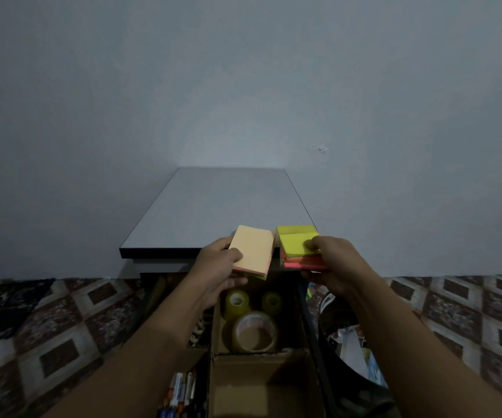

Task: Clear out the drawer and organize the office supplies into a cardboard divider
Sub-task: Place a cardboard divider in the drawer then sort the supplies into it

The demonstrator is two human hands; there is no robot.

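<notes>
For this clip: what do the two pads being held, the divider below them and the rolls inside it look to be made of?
The peach pad in the left hand: matte paper, thin sheets layered at its edge. The yellow stack in the right hand: paper too, pink layers beneath. The divider: dull brown cardboard, raw-cut walls. The rolls: probably clear plastic tape, glossy and see-through.

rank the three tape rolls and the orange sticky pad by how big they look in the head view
1. large tape roll and orange sticky pad: look alike, pad held up, so unranked.
2. left small tape roll.
3. right small tape roll, slightly smaller.
</notes>
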